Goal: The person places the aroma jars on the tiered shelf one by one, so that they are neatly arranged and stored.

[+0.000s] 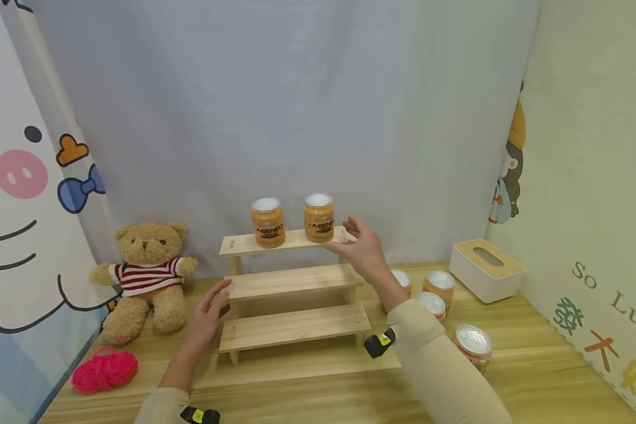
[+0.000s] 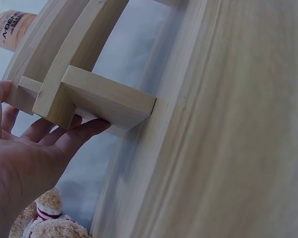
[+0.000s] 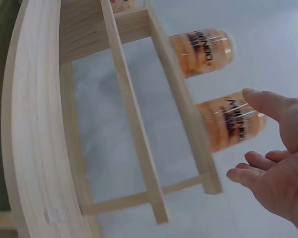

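A three-step wooden shelf (image 1: 297, 281) stands on the table, with two orange-filled, silver-lidded jars on its top step. The left jar (image 1: 268, 224) sits apart from the right jar (image 1: 319, 219); both stand upright. Beside the right jar is my right hand (image 1: 364, 247), thumb and fingers spread. In the right wrist view, the thumb overlaps that jar (image 3: 228, 123) near its lid, while the other fingers stay apart from it. My left hand (image 1: 204, 321) is at the shelf's left side. Its fingers (image 2: 87, 133) extend along the wooden end piece (image 2: 109, 96) in the left wrist view.
Several more jars stand on the table right of the shelf, the nearest jar (image 1: 473, 344) beyond my right sleeve. Behind them is a white tissue box (image 1: 486, 271) with a wooden top. A teddy bear (image 1: 151, 277) and pink yarn (image 1: 105, 371) lie to the left.
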The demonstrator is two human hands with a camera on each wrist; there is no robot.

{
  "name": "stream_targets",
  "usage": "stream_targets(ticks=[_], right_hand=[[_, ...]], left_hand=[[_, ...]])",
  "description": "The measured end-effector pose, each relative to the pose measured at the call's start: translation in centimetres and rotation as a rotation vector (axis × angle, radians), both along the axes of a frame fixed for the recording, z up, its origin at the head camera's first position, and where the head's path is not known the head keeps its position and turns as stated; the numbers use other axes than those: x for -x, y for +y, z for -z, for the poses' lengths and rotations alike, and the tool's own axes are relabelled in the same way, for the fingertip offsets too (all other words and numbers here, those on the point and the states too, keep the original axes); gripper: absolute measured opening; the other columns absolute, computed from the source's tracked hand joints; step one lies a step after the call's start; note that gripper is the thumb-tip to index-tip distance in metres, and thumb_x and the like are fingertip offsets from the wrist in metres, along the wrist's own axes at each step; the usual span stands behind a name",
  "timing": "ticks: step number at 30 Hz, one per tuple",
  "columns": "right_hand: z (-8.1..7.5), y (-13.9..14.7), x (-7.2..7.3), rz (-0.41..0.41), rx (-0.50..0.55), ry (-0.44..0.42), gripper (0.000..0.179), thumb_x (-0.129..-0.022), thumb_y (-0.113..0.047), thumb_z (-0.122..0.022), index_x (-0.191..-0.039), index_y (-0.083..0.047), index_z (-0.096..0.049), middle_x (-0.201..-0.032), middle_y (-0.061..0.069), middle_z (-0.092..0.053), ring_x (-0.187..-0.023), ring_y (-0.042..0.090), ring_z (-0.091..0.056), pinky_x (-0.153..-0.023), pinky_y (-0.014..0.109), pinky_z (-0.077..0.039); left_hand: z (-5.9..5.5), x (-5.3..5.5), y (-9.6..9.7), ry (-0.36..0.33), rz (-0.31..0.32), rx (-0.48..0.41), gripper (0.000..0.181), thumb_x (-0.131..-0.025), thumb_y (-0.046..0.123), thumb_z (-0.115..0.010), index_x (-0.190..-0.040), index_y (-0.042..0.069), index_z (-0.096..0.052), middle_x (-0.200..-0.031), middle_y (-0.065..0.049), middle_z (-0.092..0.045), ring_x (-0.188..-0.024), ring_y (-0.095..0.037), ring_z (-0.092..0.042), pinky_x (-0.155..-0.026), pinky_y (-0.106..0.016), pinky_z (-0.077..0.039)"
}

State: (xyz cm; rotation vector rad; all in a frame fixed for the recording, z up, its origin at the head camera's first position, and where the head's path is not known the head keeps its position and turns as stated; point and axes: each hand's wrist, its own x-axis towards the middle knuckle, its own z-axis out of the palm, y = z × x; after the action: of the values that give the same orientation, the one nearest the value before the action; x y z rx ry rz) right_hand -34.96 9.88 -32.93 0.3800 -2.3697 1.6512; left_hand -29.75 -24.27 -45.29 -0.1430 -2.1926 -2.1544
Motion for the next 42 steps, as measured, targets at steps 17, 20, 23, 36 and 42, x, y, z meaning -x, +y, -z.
stream_targets(ticks=[17, 20, 23, 36, 42], right_hand=[[-0.5, 13.6, -6.1, 0.105, -0.159, -0.038, 0.08, -0.091, -0.034, -0.076, -0.151, 0.003, -0.038, -0.145, 0.024, -0.048, -0.136, 0.039, -0.041, -0.11, 0.054, -0.033], [0.3, 15.9, -6.3, 0.099, -0.198, -0.078, 0.079, -0.092, -0.033, -0.075, -0.15, 0.005, -0.037, -0.145, 0.026, -0.046, -0.136, 0.042, -0.041, -0.106, 0.057, -0.035], [1.4, 18.1, -6.2, 0.115, -0.212, -0.094, 0.077, -0.093, -0.033, -0.074, -0.149, 0.006, -0.038, -0.145, 0.027, -0.047, -0.135, 0.043, -0.043, -0.105, 0.056, -0.036], [5.0, 23.7, -4.0, 0.038, -0.268, -0.157, 0.075, -0.094, -0.028, -0.073, -0.146, 0.013, -0.038, -0.143, 0.033, -0.046, -0.131, 0.047, -0.045, -0.092, 0.025, -0.045], [7.2, 24.5, -2.6, -0.075, -0.231, -0.186, 0.073, -0.093, -0.021, -0.074, -0.147, 0.012, -0.036, -0.146, 0.033, -0.042, -0.133, 0.048, -0.043, -0.103, 0.049, -0.04]], left_hand=[[-0.1, -0.1, -0.1, 0.003, 0.012, 0.031, 0.058, -0.106, 0.048, -0.045, -0.156, 0.02, -0.035, -0.164, -0.009, -0.018, -0.143, -0.04, -0.029, -0.078, -0.038, -0.053], [-0.2, -0.1, 0.0, 0.009, 0.014, 0.047, 0.059, -0.106, 0.049, -0.044, -0.157, 0.021, -0.034, -0.163, -0.01, -0.02, -0.143, -0.041, -0.03, -0.09, -0.049, -0.049], [-0.2, -0.1, 0.0, 0.017, 0.01, 0.054, 0.059, -0.106, 0.049, -0.043, -0.157, 0.02, -0.034, -0.162, -0.012, -0.022, -0.142, -0.041, -0.03, -0.095, -0.058, -0.044], [-0.4, -0.1, 0.3, 0.02, 0.005, 0.028, 0.057, -0.107, 0.045, -0.044, -0.156, 0.018, -0.035, -0.162, -0.013, -0.021, -0.143, -0.041, -0.028, -0.091, -0.055, -0.047], [-0.2, -0.2, 0.2, 0.013, 0.001, 0.021, 0.057, -0.107, 0.044, -0.044, -0.156, 0.017, -0.034, -0.163, -0.013, -0.02, -0.143, -0.042, -0.027, -0.087, -0.049, -0.05]])
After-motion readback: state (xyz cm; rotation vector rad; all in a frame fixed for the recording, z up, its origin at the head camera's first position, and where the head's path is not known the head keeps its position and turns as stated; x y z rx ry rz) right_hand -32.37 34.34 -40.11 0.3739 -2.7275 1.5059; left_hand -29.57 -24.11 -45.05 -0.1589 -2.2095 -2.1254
